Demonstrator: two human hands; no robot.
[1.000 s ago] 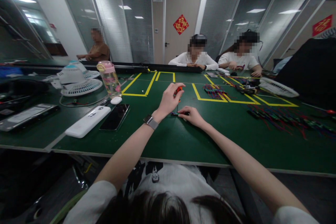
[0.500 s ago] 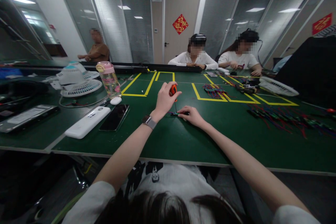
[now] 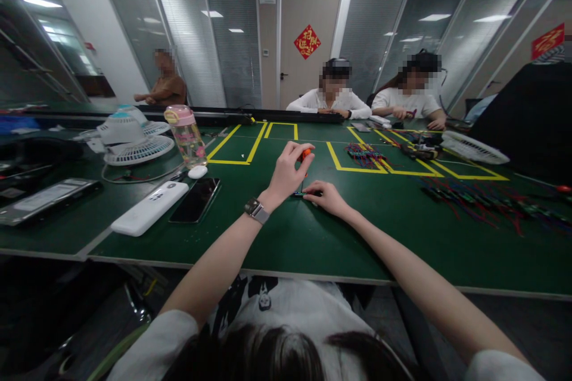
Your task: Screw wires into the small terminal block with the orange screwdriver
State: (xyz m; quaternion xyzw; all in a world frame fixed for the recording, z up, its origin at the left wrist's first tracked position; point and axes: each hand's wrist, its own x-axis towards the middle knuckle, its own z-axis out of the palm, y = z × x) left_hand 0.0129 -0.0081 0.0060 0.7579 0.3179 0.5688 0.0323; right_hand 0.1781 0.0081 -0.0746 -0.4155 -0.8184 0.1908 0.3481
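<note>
My left hand (image 3: 291, 168) is closed around the orange and black handle of a screwdriver (image 3: 306, 155). The thin shaft points down at a small green circuit board (image 3: 298, 194) on the table; whether the tip sits in a screw is too small to tell. With fingers pinched at the board's right end, my right hand (image 3: 328, 197) holds it against the green tabletop. Something dark shows under those fingers, partly hidden.
To the left lie a black phone (image 3: 195, 200), a white power bank (image 3: 149, 208), a bottle (image 3: 186, 137) and a white fan (image 3: 134, 140). Wired boards (image 3: 491, 199) are heaped at right, with another bundle (image 3: 367, 155) by yellow tape. Co-workers sit across the table.
My left hand has turned and shifted slightly right around the screwdriver, whose handle now leans to the right and shows less. My right hand stays in place on the board.
</note>
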